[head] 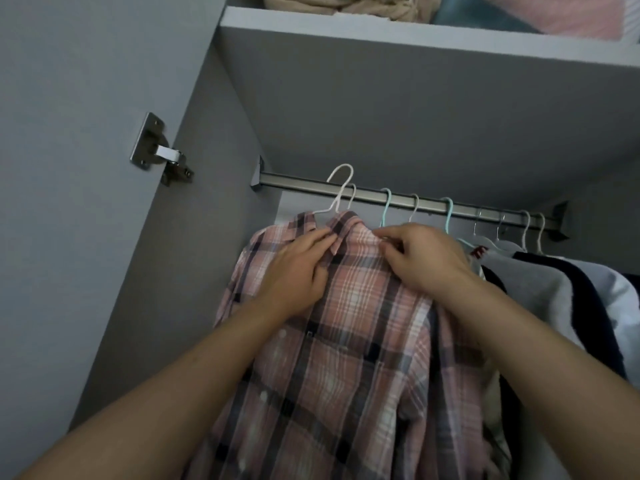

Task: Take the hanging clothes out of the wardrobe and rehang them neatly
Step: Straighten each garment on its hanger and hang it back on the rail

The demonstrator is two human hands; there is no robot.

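The left hand (298, 268) lies on the chest of a pink, white and dark plaid cotton shirt (349, 348), its fingertips pinching the left collar flap, while the right hand (422, 258) pinches the cloth at the right side of the collar. The shirt hangs on a white wire hanger (337, 192) at the left end of the metal wardrobe rail (429, 204). Grey and navy garments (554, 285) hang just to its right, under a grey shelf (415, 32) holding folded textiles.
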